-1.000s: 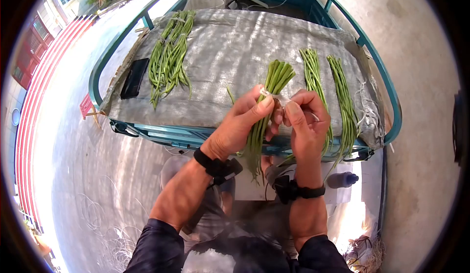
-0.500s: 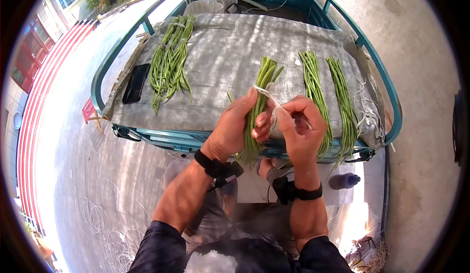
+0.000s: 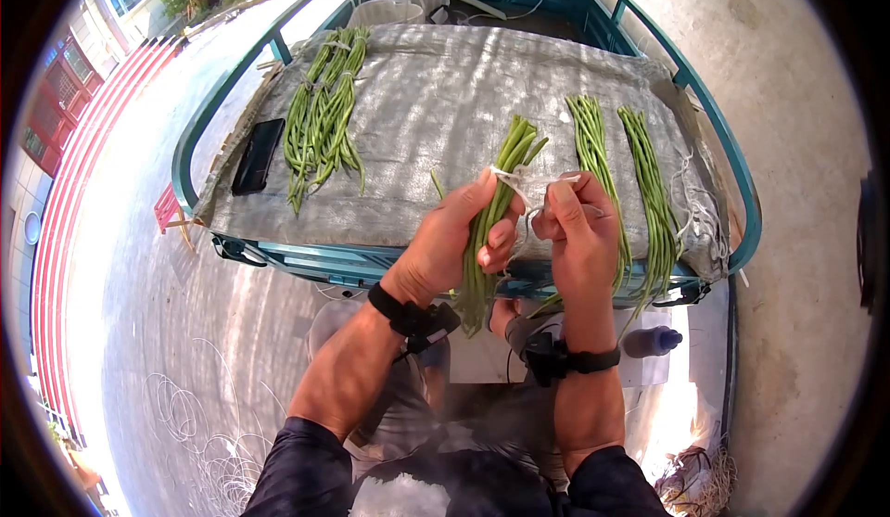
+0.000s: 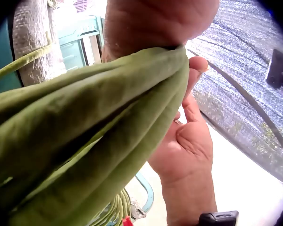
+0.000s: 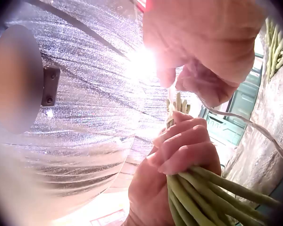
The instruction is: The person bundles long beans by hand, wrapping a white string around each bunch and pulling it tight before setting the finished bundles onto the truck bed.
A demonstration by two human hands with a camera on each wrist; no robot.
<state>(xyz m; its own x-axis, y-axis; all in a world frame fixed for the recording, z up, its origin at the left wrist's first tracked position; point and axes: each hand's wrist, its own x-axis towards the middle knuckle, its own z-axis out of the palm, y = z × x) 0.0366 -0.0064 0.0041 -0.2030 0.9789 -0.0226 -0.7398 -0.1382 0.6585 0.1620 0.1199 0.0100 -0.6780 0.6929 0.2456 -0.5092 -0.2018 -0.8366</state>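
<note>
My left hand (image 3: 450,234) grips a bundle of long green beans (image 3: 517,146) below its thick upper ends, with the thumb at a white tie strip (image 3: 521,179) wrapped round the stems. Just to the right, my right hand (image 3: 586,229) pinches the strip's free end between thumb and fingers, and the strip spans the short gap between the hands. The bean tails hang below my left hand. Large in the left wrist view are the beans (image 4: 85,122). From the right wrist view, the left fingers (image 5: 188,146) curl round the bundle, under the right hand.
A grey cloth (image 3: 426,100) covers the teal cart bed, bordered by teal rails (image 3: 714,137). Tied beans (image 3: 320,114) and a black phone (image 3: 258,157) lie left; two bean bunches (image 3: 649,192) and loose white strips (image 3: 691,206) lie right. Below stands a bottle (image 3: 652,342).
The right hand first drew the strip away from the bundle, down and right, then rose slightly. The left hand keeps its hold on the beans, whose tops tilted left and then back right.
</note>
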